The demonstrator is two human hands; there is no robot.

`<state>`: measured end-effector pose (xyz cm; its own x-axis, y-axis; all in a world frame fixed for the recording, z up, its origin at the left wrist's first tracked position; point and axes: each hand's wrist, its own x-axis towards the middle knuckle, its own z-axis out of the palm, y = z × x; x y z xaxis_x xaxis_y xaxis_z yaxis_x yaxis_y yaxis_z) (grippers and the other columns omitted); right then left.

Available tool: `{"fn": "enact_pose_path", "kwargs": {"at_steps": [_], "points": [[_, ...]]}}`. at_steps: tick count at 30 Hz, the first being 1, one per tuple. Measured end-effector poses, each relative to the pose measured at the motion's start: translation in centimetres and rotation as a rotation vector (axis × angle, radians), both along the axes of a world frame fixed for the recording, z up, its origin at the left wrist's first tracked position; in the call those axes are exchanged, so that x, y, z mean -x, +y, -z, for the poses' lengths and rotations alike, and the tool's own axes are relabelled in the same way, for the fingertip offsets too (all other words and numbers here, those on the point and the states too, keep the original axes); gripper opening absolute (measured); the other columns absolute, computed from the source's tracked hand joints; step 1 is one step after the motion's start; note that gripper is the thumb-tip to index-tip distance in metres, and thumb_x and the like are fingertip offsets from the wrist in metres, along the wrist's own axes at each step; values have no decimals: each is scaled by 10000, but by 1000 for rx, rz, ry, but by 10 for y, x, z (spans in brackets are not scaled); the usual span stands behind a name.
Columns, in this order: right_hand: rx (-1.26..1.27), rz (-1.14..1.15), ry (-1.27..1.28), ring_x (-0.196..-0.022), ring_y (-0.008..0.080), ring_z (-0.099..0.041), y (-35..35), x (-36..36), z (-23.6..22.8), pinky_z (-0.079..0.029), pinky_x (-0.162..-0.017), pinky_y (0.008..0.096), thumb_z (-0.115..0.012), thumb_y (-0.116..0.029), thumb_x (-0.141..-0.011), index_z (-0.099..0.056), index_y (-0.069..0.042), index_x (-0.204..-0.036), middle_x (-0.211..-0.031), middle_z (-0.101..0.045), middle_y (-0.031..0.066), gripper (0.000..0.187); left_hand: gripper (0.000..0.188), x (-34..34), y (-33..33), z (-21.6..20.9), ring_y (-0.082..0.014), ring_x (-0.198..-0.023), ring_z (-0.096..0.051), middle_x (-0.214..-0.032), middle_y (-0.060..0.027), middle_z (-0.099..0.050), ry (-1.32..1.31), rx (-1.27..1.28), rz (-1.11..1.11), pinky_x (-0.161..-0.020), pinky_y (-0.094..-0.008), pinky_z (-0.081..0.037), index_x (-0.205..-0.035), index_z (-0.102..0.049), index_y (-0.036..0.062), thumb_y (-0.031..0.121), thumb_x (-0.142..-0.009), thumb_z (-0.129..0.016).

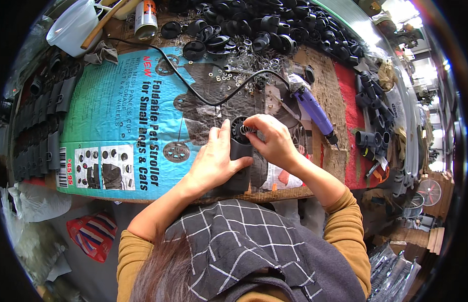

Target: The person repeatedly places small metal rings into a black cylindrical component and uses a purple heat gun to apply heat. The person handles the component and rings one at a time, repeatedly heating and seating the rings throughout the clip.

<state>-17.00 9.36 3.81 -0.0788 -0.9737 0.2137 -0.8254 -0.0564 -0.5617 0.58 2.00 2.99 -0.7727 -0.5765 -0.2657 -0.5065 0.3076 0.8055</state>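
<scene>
Black plastic part (240,146) (one) gripped by left hand (214,163); right hand (271,141) fingers pinch one washer (249,130).

Mustard-yellow long sleeves pushed up the forearms; dark checked apron, perhaps over a grey top.

I see both forearms reaching up from the lower edge and meeting at the centre. My left hand (216,158) is curled, thumb pointing right, fingers wrapped in a grip. My right hand (271,138) arches beside it, fingertips (248,126) pinched together, wrist bent.
</scene>
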Motion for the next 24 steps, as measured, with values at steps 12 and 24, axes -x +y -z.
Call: {"fn": "enact_pose_path", "kwargs": {"at_steps": [12,24], "points": [[173,338,129,-823,271,-661,-111,123,-28,-518,-754,378,-724,-186,-788,-655,-35,-906,-873,-677,110,204,1048,4,-13,16,-482,-1165,-511,-1310,-325,-426,70,-28,25,-982,-491,-448,-1468,-192,-23,481,-752,-768],[24,125,659,-1109,312,-557,-210,222,-34,-449,-952,392,-690,-85,-763,-621,-58,-1054,-1054,-618,113,300,697,-10,-33,7,-153,-676,-597,-997,-107,-588,205,-103,-9,-665,-293,-515,-1381,-452,23,348,-835,-738]]}}
